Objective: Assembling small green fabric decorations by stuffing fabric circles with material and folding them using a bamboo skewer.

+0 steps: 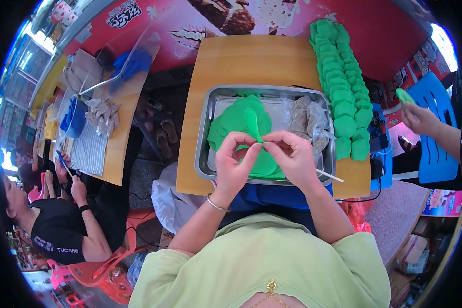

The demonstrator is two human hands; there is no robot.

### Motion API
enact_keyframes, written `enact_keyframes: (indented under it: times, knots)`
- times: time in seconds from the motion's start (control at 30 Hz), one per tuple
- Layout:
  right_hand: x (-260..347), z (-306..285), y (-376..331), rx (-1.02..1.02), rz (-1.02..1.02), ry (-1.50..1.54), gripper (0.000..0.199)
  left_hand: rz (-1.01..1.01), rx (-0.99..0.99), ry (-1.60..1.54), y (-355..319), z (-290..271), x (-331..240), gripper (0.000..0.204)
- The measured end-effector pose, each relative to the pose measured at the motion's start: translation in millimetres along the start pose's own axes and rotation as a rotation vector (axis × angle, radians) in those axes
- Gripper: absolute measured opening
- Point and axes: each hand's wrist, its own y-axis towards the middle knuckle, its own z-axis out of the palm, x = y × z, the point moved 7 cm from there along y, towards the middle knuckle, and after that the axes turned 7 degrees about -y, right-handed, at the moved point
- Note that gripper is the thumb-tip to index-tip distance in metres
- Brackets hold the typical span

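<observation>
My left hand [232, 163] and my right hand [292, 156] meet over the near half of a metal tray [203, 154], both pinching one green dough wrapper [253, 124] that sticks up between the fingertips. Under them lies a pile of round green wrappers [231, 119]. A clear bag with grey-brown filling [304, 117] rests in the tray's right half. A thin white stick [329, 176] pokes out over the tray's near right edge.
The tray sits on a wooden table [241, 64]. A long row of folded green dumplings [344, 87] runs along its right side. Another person's hand [420, 119] at the right holds a green piece by a blue chair [436, 154]. A seated person [61, 226] is at the left table.
</observation>
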Motion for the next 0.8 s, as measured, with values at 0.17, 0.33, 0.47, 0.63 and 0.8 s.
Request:
enact_keyframes:
  times: [0.17,0.33,0.47,0.63,0.8]
  knots:
    - [-7.3,-1.6,-0.3,0.033,0.068,0.026,0.010,0.011,0.014,0.044,0.2,-0.5,3.7,0.012]
    - [-11.0,-4.9,-0.3,0.000,0.096,0.090,0.009,0.090,0.029,0.157,-0.3,5.8,-7.5,0.013]
    - [-14.3,-3.6,1.4,-0.014,0.120,0.190,0.008,-0.033,0.032,0.003,-4.0,8.0,5.2,0.016]
    - [-33.2,-8.3,5.7,0.022,0.163,0.282,0.008,0.076,0.095,0.224,-3.2,19.8,-9.3,0.020]
    - [-30.6,-4.3,1.7,0.027,0.185,0.290,0.007,-0.009,0.048,0.102,-1.7,10.6,3.6,0.022]
